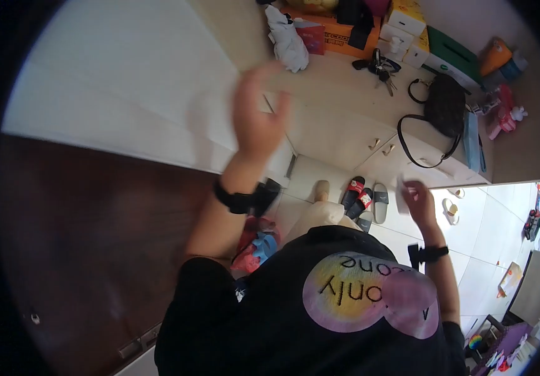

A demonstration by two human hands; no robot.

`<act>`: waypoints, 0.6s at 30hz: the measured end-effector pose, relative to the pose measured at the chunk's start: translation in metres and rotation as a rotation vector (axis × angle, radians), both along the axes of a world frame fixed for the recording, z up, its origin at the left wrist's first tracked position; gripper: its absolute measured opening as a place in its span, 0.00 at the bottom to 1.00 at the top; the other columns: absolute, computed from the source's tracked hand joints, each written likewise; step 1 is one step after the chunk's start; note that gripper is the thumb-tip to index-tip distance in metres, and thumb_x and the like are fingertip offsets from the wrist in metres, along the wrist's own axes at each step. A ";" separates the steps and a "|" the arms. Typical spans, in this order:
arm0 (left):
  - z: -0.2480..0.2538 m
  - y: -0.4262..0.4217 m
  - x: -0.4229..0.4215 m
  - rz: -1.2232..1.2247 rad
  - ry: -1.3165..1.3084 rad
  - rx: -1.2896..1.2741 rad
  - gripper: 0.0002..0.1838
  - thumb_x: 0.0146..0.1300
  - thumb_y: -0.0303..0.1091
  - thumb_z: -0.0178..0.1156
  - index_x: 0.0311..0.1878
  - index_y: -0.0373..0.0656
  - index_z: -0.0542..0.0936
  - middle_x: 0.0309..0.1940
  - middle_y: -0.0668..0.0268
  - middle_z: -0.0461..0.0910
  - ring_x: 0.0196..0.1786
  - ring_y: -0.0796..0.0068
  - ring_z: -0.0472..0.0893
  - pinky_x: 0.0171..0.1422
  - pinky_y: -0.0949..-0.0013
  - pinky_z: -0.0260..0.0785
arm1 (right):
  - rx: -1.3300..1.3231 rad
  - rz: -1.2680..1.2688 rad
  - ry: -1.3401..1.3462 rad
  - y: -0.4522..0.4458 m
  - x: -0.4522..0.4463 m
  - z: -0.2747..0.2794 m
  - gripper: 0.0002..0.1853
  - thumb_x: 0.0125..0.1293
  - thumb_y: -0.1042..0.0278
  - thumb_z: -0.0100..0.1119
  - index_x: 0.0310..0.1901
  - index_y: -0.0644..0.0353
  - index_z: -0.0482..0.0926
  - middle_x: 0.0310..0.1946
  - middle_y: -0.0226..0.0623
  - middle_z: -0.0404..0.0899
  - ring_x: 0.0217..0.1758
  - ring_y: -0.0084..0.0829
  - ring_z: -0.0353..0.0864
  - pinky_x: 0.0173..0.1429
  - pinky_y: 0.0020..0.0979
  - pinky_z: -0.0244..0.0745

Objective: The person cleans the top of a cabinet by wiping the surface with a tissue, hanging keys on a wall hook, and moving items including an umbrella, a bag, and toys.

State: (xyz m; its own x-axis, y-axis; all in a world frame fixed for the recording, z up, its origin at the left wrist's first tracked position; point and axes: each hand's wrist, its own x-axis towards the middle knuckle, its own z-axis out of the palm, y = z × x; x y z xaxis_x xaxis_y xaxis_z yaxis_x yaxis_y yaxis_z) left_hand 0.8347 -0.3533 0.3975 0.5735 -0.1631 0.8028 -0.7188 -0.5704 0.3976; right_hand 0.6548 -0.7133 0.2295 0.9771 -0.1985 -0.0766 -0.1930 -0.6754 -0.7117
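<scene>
My left hand (259, 122) is raised in front of the pale wall and the cabinet side, blurred by motion. Its thumb stands apart from the fingers and nothing shows in it. My right hand (419, 199) is lower, over the tiled floor below the cabinet drawers. Its fingers are curled together around a pale, thin, blurred thing (403, 195) whose kind I cannot make out. Black bands sit on both wrists. Nearest above my left hand, a crumpled white bag (287, 41) lies on the cabinet top.
Keys (385, 78), a dark handbag (444, 106), a green box (450, 56) and an orange box (339, 34) sit on the cabinet (333, 106). Slippers (358, 193) stand on the floor. A red and blue bag (259, 247) is beside my body; a dark brown door (94, 250) is at left.
</scene>
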 end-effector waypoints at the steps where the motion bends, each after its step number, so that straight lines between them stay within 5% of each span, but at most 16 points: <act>1: -0.029 -0.017 0.007 -0.140 0.288 0.007 0.29 0.60 0.33 0.69 0.64 0.42 0.73 0.56 0.52 0.77 0.59 0.52 0.76 0.65 0.56 0.68 | 0.089 0.025 -0.056 0.017 0.027 0.024 0.11 0.64 0.68 0.66 0.47 0.62 0.82 0.39 0.44 0.85 0.34 0.33 0.82 0.43 0.32 0.78; 4: -0.080 -0.063 0.009 -0.346 0.618 -0.138 0.32 0.60 0.36 0.70 0.66 0.41 0.70 0.56 0.53 0.77 0.60 0.55 0.77 0.64 0.58 0.70 | 0.430 0.071 -0.031 0.067 0.095 0.082 0.11 0.69 0.74 0.62 0.51 0.62 0.76 0.39 0.28 0.78 0.36 0.18 0.77 0.39 0.23 0.74; 6: -0.087 -0.070 0.007 -0.667 1.176 -0.430 0.35 0.60 0.37 0.72 0.67 0.39 0.68 0.54 0.57 0.77 0.57 0.63 0.78 0.60 0.63 0.73 | 0.567 0.132 -0.069 0.095 0.133 0.098 0.10 0.69 0.75 0.59 0.50 0.59 0.73 0.33 0.27 0.75 0.34 0.18 0.75 0.36 0.24 0.72; 10: -0.079 -0.046 0.040 -0.690 1.203 -0.643 0.32 0.59 0.36 0.74 0.62 0.37 0.70 0.50 0.62 0.78 0.52 0.71 0.79 0.55 0.68 0.74 | 0.539 0.254 -0.228 0.122 0.187 0.103 0.08 0.72 0.72 0.57 0.50 0.59 0.72 0.36 0.29 0.76 0.33 0.19 0.76 0.35 0.24 0.72; 13: -0.077 -0.020 0.073 -0.604 1.282 -0.615 0.21 0.59 0.33 0.73 0.50 0.39 0.73 0.43 0.65 0.79 0.48 0.78 0.78 0.52 0.72 0.73 | 0.632 0.213 0.073 0.128 0.201 0.106 0.09 0.72 0.68 0.57 0.50 0.59 0.74 0.36 0.29 0.78 0.34 0.21 0.77 0.35 0.25 0.75; 16: -0.080 -0.006 0.096 -0.419 1.152 -0.576 0.23 0.58 0.33 0.74 0.50 0.39 0.73 0.43 0.66 0.77 0.46 0.78 0.77 0.49 0.70 0.72 | 0.521 0.159 0.060 0.121 0.202 0.098 0.11 0.72 0.67 0.57 0.52 0.59 0.74 0.37 0.30 0.79 0.33 0.21 0.77 0.35 0.25 0.75; 18: -0.089 0.001 0.107 -0.213 1.046 -0.473 0.23 0.54 0.27 0.72 0.52 0.40 0.74 0.44 0.64 0.76 0.46 0.70 0.77 0.50 0.64 0.72 | 0.492 0.117 0.115 0.115 0.201 0.097 0.11 0.72 0.68 0.58 0.52 0.59 0.77 0.38 0.31 0.81 0.33 0.20 0.77 0.36 0.25 0.75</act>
